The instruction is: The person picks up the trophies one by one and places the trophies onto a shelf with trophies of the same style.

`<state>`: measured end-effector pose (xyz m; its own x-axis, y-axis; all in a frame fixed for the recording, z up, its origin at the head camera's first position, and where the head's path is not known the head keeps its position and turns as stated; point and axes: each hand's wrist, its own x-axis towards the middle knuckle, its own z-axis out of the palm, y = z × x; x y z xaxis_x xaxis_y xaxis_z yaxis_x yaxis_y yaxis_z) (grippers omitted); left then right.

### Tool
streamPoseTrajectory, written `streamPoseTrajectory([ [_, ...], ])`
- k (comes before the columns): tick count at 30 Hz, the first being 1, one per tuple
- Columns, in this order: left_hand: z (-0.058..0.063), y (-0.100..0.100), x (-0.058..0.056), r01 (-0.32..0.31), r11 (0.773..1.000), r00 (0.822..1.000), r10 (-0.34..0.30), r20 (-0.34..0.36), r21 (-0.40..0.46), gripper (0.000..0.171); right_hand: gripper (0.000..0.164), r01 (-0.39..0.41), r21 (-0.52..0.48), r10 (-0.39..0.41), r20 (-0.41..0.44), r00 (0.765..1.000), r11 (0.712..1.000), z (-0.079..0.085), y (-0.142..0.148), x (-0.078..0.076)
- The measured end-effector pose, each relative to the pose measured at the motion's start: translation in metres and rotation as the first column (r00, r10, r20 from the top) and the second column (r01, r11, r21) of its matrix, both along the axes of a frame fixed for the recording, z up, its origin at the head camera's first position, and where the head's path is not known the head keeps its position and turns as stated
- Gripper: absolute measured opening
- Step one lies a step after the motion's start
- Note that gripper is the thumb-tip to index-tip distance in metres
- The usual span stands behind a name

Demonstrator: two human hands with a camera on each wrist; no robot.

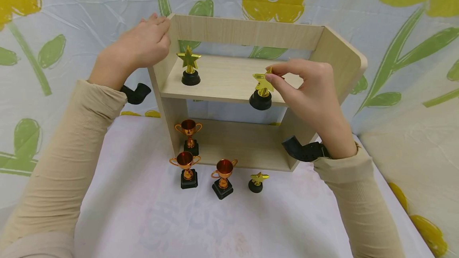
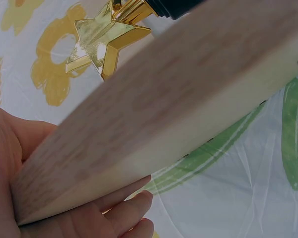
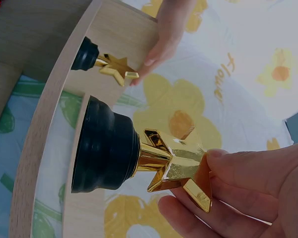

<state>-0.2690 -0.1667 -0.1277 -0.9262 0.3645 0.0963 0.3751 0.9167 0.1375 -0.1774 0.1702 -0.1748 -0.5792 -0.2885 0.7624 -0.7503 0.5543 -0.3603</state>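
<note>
My right hand [image 1: 310, 86] pinches a gold star trophy [image 1: 263, 86] by its star, the round black base hanging at the front edge of the upper shelf. In the right wrist view, thumb and fingers [image 3: 228, 198] hold one tip of the star. At the upper left, my left hand [image 1: 138, 45] grips the side panel of the wooden shelf unit [image 1: 247, 30]; the left wrist view has the panel [image 2: 139, 119] between thumb and fingers. A second star trophy [image 1: 189, 65] stands upright on the upper shelf, near the left panel.
One bronze cup trophy [image 1: 189, 128] stands at the lower shelf's left end. Two more, a left cup [image 1: 185, 162] and a right cup [image 1: 224, 170], stand on the white tabletop [image 1: 150, 218] in front. Beside them is a small star trophy [image 1: 257, 180]. Flowered cloth [image 1: 86, 7] hangs behind.
</note>
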Motion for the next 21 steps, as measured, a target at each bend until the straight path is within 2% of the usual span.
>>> streamPoseTrajectory([
  [9,0.0,0.0,-0.001,0.008,1.0,1.0,-0.008,-0.006,-0.001,0.06,0.011,0.052,0.027,-0.053,0.04,0.998,0.998,0.003,-0.004,-0.011],
  [21,0.0,-0.001,-0.001,0.012,1.0,1.0,-0.012,-0.014,0.004,0.06,0.012,0.031,0.0,-0.031,0.118,0.993,1.0,-0.001,-0.007,-0.034],
])
